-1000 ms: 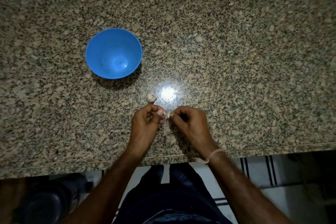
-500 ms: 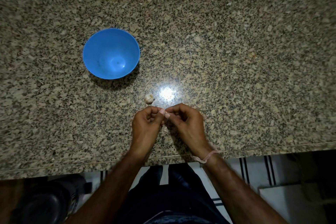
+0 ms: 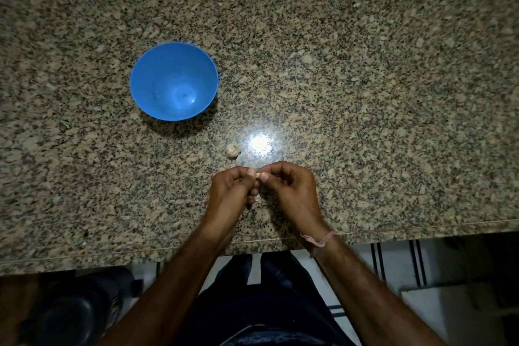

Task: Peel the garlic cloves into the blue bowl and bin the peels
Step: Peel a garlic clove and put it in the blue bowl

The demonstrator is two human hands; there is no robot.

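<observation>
The bowl (image 3: 157, 87) is bright blue. The bench (image 3: 365, 93) is granite, speckled tan, grey and black. The loose garlic clove (image 3: 231, 151) is off-white; the pinched clove (image 3: 257, 175) between left hand (image 3: 230, 191) and right hand (image 3: 292, 191) is pale cream. The wrist thread (image 3: 323, 239) is pinkish.

The left hand (image 3: 229, 191) and right hand (image 3: 292, 191) now sit closer together than before, thumbs meeting on the garlic clove (image 3: 257, 175).

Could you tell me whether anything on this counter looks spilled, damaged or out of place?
Nothing stands out. The blue bowl sits upright and empty on the granite counter. A loose piece of garlic lies just beyond the hands, and the left hand and right hand pinch a small clove between them.
</observation>
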